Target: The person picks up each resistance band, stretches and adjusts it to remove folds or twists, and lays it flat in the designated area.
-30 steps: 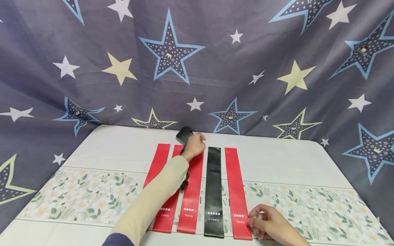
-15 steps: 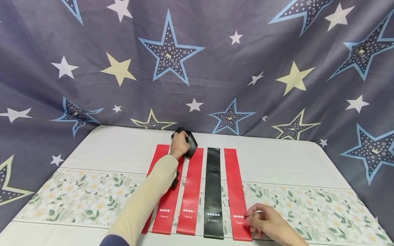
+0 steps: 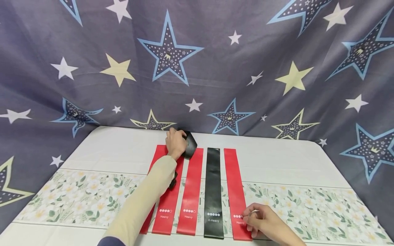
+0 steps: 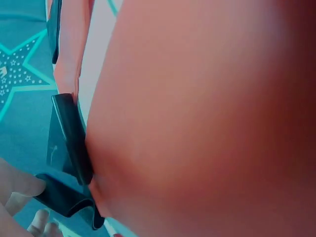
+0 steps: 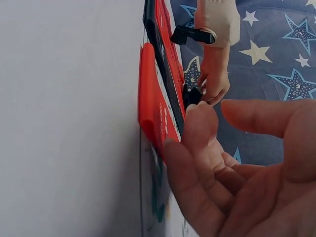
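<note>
At the far ends of the red bands my left hand (image 3: pixel 176 140) pinches a folded black resistance band (image 3: pixel 191 146). In the left wrist view the black band (image 4: pixel 64 197) bends away from the thumb and fingers. My right hand (image 3: pixel 261 218) hovers at the lower right edge of the rightmost red band (image 3: pixel 237 191), marked Heavy, with its fingers loosely bent. The right wrist view shows that hand's thumb and index finger apart, fingertips right at the red band (image 5: pixel 150 94). A flat black X-Heavy band (image 3: pixel 213 194) lies left of that one.
Several more red Heavy bands (image 3: pixel 191 194) lie side by side to the left, partly under the left sleeve (image 3: pixel 144 198). The white table (image 3: pixel 286 160) carries a floral strip (image 3: pixel 307 205). A star-patterned curtain (image 3: pixel 215 75) hangs behind the table.
My left hand has moved left with the black band, which now lies over the far ends of the red bands. My right hand has shifted slightly left, over the rightmost band's edge.
</note>
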A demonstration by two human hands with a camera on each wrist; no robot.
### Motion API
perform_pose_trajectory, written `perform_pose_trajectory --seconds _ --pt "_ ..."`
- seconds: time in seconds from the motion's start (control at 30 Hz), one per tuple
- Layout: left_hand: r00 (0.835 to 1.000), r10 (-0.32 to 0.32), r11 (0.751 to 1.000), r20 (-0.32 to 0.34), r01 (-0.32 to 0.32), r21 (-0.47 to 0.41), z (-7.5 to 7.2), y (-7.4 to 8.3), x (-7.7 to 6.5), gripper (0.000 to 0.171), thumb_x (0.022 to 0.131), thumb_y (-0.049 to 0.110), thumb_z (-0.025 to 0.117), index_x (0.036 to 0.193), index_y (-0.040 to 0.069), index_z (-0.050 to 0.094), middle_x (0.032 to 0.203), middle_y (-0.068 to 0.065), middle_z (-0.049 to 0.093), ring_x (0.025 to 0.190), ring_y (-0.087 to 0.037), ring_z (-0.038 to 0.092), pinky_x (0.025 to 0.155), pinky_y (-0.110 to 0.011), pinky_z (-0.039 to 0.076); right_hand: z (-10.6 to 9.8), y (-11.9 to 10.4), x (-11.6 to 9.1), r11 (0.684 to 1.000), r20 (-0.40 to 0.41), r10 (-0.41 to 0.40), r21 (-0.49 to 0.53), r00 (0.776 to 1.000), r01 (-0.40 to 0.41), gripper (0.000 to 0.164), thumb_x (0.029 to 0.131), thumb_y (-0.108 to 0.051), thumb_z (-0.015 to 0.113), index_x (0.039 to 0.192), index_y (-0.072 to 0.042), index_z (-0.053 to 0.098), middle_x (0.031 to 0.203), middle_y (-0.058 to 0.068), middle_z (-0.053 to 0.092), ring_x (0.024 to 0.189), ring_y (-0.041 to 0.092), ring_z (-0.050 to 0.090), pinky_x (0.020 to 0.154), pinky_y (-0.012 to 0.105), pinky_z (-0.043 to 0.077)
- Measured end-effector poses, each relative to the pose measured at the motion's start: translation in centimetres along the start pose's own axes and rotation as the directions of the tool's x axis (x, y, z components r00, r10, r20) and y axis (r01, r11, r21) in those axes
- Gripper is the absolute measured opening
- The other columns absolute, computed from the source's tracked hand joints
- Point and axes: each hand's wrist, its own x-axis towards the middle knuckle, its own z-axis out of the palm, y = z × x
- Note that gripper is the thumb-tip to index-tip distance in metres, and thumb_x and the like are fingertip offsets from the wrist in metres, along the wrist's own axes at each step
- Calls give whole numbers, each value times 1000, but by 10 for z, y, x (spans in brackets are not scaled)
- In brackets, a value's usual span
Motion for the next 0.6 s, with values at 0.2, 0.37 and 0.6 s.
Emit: perform_pose_trajectory --seconds 0.2,0.37,0.6 --pt "998 67 997 -14 -67 -24 -9 6 0 27 91 2 47 105 9 68 110 -17 62 105 -35 57 87 -52 41 3 0 3 1000 0 -26 14 1000 26 24 91 -14 62 101 6 55 66 1 59 59 13 55 54 25 51" --pt "985 172 980 -20 -173 -99 -21 12 -2 26 91 0 49 107 8 68 109 -15 67 105 -33 62 89 -48 48 5 -2 4 1000 -12 -23 0 1000 23 23 90 -14 62 101 5 55 67 1 59 61 14 57 54 26 52" --pt "956 282 931 -82 -293 -216 -37 21 -10 21 89 -2 58 106 2 68 98 -16 71 92 -29 67 83 -42 53 7 -8 9 999 -8 -23 -23 1000 22 24 90 -15 63 102 4 56 67 1 61 59 15 58 56 29 54"
